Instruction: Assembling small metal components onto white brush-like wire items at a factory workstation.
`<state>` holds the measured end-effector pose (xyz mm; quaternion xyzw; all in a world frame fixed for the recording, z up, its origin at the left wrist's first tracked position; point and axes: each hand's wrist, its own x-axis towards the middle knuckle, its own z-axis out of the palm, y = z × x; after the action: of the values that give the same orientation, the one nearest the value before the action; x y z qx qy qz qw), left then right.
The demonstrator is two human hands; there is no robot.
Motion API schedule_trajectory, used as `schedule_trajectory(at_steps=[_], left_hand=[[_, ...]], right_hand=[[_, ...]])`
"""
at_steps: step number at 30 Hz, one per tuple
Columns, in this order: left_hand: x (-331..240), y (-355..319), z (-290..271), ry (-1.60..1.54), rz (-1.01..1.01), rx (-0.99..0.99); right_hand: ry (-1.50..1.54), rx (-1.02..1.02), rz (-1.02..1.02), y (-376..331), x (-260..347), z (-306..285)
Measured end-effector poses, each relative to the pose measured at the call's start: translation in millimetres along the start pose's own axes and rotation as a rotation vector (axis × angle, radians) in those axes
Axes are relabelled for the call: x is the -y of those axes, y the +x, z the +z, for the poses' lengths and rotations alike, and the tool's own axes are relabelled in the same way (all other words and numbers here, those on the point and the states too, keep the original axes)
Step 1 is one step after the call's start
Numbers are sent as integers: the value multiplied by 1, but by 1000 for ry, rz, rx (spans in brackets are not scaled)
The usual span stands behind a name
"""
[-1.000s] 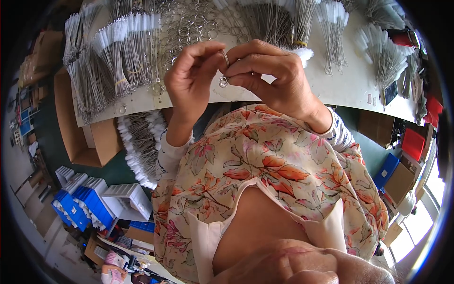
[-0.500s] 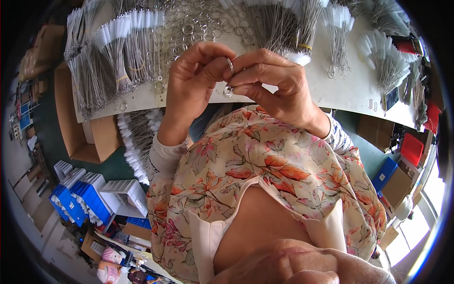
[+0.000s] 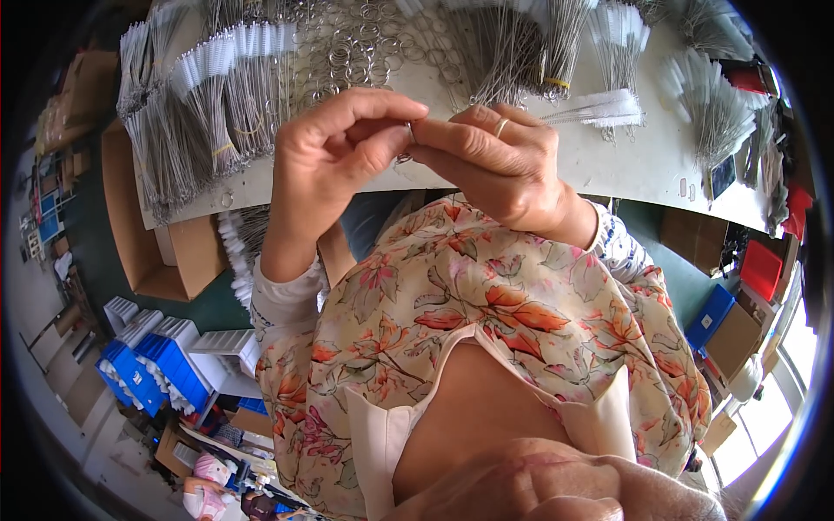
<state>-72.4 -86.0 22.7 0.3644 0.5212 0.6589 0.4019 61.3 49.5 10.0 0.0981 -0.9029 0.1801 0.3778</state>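
Observation:
My left hand pinches a small metal split ring between thumb and forefinger. Against that ring press the fingertips of my right hand, whose fingers are closed. A few thin wire brushes with white bristles stick out to the right from behind my right hand. Their wire ends are hidden by the fingers, so how they meet the ring cannot be made out. Both hands are raised at the near edge of the white table.
Loose metal rings lie spread across the table beyond my hands. Bundles of wire brushes are heaped at the left, and more brush bundles at the right. An open cardboard box and blue bins stand left of me.
My right hand has turned, and the brushes now stretch out to its right. My left hand has shifted slightly left. The ring, upright and plainly seen before, is now mostly covered by fingers.

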Motion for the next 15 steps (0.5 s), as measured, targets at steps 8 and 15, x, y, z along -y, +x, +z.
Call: schedule_trajectory(at_steps=[8,15], left_hand=[[4,-6,18,272,462,-221],[10,3,10,777,886,-311]], right_hand=[[366,-104,191,11,-2,-5],[1249,34,912,32,3,-24]])
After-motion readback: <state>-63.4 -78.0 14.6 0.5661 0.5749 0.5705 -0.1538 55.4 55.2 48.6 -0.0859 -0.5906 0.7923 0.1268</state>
